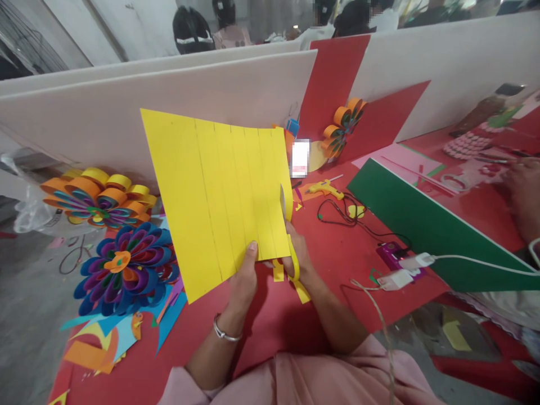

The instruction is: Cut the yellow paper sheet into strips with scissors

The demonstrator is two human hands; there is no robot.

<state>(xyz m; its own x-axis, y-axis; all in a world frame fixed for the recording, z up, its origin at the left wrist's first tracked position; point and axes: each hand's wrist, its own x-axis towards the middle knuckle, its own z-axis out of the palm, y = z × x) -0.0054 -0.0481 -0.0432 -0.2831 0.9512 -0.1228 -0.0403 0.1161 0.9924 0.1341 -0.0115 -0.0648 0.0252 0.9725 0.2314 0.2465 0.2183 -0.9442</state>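
Observation:
My left hand (246, 275) pinches the lower edge of a large yellow paper sheet (219, 197), thumb on its near face. Several dark pencil lines run down the sheet from top to bottom. At the sheet's right edge my right hand (298, 250) is closed on a pair of scissors (294, 261) with yellow handles. One blade shows against the paper near a curling strip along that edge. Most of my right fingers are hidden behind the sheet and the handle. Narrow yellow strips (302, 292) hang or lie just below the hand.
Paper-loop flowers, one orange (99, 197) and one blue and purple (126, 270), lie at left beside paper scraps (90, 354). A yellow glue gun (324, 189) trails its cord toward a purple power strip (394, 256). A green board (430, 236) divides the red table at right; a person's arm (527, 191) is beyond.

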